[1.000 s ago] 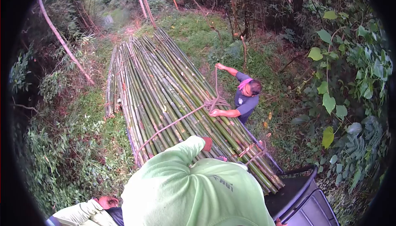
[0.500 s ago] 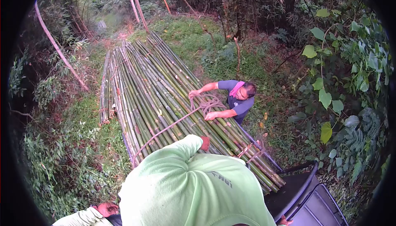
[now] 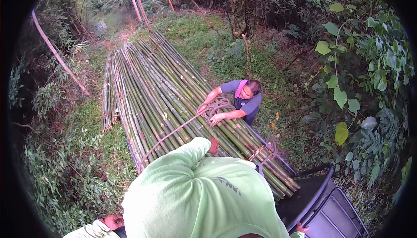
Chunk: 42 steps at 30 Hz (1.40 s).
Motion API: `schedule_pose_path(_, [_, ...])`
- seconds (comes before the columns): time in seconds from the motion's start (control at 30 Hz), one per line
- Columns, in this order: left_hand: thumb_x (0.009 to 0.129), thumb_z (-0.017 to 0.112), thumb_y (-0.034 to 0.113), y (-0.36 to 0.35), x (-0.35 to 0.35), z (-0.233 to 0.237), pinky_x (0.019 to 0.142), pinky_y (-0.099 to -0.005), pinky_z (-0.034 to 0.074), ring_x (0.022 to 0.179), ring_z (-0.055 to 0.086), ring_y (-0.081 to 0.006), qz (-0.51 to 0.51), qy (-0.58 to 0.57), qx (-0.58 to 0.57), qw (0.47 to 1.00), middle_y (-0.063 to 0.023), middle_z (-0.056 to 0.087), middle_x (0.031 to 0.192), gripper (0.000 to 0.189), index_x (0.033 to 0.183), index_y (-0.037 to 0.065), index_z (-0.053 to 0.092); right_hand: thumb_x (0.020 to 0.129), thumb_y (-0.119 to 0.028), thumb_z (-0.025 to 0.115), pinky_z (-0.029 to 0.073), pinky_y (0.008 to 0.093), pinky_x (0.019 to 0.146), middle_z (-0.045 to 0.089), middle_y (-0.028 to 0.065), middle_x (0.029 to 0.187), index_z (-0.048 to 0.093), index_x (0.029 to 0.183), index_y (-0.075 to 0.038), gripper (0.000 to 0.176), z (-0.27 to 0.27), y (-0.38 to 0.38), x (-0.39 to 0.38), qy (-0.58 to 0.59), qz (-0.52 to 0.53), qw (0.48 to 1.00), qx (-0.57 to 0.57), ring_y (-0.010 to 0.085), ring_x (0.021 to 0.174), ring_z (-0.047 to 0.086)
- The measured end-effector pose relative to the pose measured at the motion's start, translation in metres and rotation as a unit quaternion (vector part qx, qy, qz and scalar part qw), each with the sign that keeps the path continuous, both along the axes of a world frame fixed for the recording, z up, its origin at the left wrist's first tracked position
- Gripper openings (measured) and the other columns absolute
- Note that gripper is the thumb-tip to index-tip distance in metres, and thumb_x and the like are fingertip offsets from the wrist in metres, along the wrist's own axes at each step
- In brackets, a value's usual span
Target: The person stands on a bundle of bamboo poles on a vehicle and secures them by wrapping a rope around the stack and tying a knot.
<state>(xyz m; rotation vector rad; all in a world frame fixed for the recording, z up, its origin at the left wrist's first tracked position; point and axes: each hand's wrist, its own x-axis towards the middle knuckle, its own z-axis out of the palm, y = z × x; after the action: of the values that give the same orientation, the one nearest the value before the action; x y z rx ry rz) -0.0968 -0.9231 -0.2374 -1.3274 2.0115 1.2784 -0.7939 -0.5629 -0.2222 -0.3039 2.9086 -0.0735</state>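
A light green shirt and sleeves fill the bottom of the head view. My left hand is closed low over a stack of long green bamboo poles, beyond the raised sleeve; its fingers are mostly hidden, and I cannot tell what is in them. At the lower right, my right hand lies with fingers apart by the dark metal frame near the vehicle. A thick brown rope crosses the poles diagonally. Across the load, a co-worker in a dark blue shirt holds its bunched coils with both hands.
Another hand with a pale sleeve shows at the lower left. Pole ends reach the dark vehicle panel at right. A second tie wraps the poles near there. Grass, vines and leaning trunks surround the load.
The view has shifted slightly, so the load sits a little further left and up. The co-worker's hands have moved slightly around the rope coils.
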Motion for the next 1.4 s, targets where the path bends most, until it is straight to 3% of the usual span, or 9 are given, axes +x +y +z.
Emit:
schedule_pose_path(0.37, [0.063, 0.053, 0.006, 0.021, 0.002, 0.004, 0.059, -0.0359, 0.041, 0.058, 0.050, -0.0225, -0.102, 0.070, -0.104, 0.987, -0.0069, 0.053, 0.060, 0.008, 0.055, 0.008, 0.050, 0.054, -0.034, 0.068, 0.033, 0.0383, 0.090, 0.045, 0.0265, 0.110, 0.004, 0.131, -0.012, 0.102, -0.034, 0.024, -0.034, -0.036, 0.014, 0.999, -0.036, 0.0367, 0.101, 0.045])
schedule_pose_path(0.47, [0.071, 0.051, 0.035, 0.018, 0.002, 0.022, 0.073, -0.0382, 0.042, 0.079, 0.055, -0.0255, -0.173, -0.007, -0.088, 0.981, -0.0101, 0.058, 0.082, 0.029, 0.080, 0.010, 0.061, 0.054, -0.033, 0.068, 0.033, 0.0381, 0.090, 0.045, 0.0269, 0.110, 0.005, 0.131, -0.011, 0.102, -0.054, 0.033, -0.049, -0.045, 0.031, 0.994, -0.094, 0.0368, 0.101, 0.045])
schedule_pose_path(0.53, [0.070, 0.052, 0.036, 0.018, 0.003, 0.020, 0.073, -0.0379, 0.042, 0.079, 0.055, -0.0258, -0.129, 0.002, -0.075, 0.989, -0.0101, 0.059, 0.083, 0.029, 0.079, 0.010, 0.061, 0.054, -0.032, 0.069, 0.033, 0.0380, 0.090, 0.045, 0.0269, 0.110, 0.006, 0.131, -0.010, 0.102, -0.043, 0.029, -0.039, -0.047, 0.011, 0.996, -0.079, 0.0366, 0.101, 0.045])
schedule_pose_path(0.6, [0.070, 0.052, 0.037, 0.018, 0.002, 0.020, 0.073, -0.0376, 0.043, 0.079, 0.055, -0.0260, -0.112, -0.001, -0.067, 0.991, -0.0101, 0.059, 0.083, 0.030, 0.079, 0.009, 0.061, 0.054, -0.031, 0.069, 0.033, 0.0378, 0.090, 0.045, 0.0268, 0.110, 0.007, 0.130, -0.008, 0.101, 0.070, -0.027, 0.061, -0.045, -0.042, 0.998, 0.021, 0.0361, 0.100, 0.045])
schedule_pose_path(0.97, [0.063, 0.053, 0.020, 0.024, -0.015, 0.016, 0.067, -0.0395, 0.041, 0.073, 0.054, -0.0276, -0.062, -0.013, -0.055, 0.996, -0.0096, 0.059, 0.074, 0.010, 0.065, 0.011, 0.057, 0.053, -0.040, 0.069, 0.032, 0.0366, 0.092, 0.044, 0.0283, 0.112, 0.005, 0.131, -0.007, 0.106, 0.074, -0.026, 0.060, -0.069, -0.028, 0.997, 0.036, 0.0366, 0.104, 0.044])
schedule_pose_path(1.13, [0.064, 0.053, 0.024, 0.022, -0.013, -0.022, 0.069, -0.0391, 0.043, 0.076, 0.056, -0.0275, -0.082, -0.021, -0.040, 0.996, -0.0101, 0.060, 0.079, 0.016, 0.072, 0.012, 0.060, 0.053, -0.036, 0.069, 0.033, 0.0358, 0.091, 0.044, 0.0268, 0.112, 0.004, 0.131, -0.006, 0.106, 0.059, -0.019, 0.049, -0.062, -0.028, 0.998, 0.014, 0.0341, 0.103, 0.045])
schedule_pose_path(1.3, [0.064, 0.055, 0.022, 0.019, -0.027, 0.023, 0.074, -0.0360, 0.044, 0.082, 0.057, -0.0245, -0.024, -0.054, -0.009, 0.998, -0.0076, 0.061, 0.089, 0.022, 0.083, 0.017, 0.064, 0.054, -0.028, 0.071, 0.035, 0.0330, 0.088, 0.044, 0.0228, 0.113, 0.002, 0.130, -0.003, 0.107, 0.042, -0.014, 0.038, -0.077, -0.028, 0.995, -0.056, 0.0280, 0.102, 0.046])
schedule_pose_path(1.33, [0.062, 0.057, 0.024, 0.019, -0.023, 0.002, 0.071, -0.0367, 0.044, 0.080, 0.057, -0.0246, -0.001, -0.035, -0.006, 0.999, -0.0076, 0.061, 0.086, 0.022, 0.081, 0.016, 0.064, 0.053, -0.041, 0.069, 0.032, 0.0415, 0.091, 0.032, 0.0304, 0.117, 0.008, 0.132, -0.018, 0.102, 0.038, -0.010, 0.034, -0.084, -0.023, 0.995, -0.039, 0.0398, 0.102, 0.042])
schedule_pose_path(1.4, [0.061, 0.057, 0.024, 0.020, -0.024, -0.011, 0.067, -0.0376, 0.044, 0.076, 0.057, -0.0234, -0.034, -0.016, -0.040, 0.998, -0.0080, 0.061, 0.083, 0.025, 0.083, 0.016, 0.063, 0.053, -0.043, 0.067, 0.030, 0.0422, 0.093, 0.033, 0.0306, 0.118, 0.009, 0.132, -0.017, 0.101, 0.051, -0.013, 0.040, -0.086, -0.008, 0.996, 0.001, 0.0408, 0.106, 0.039])
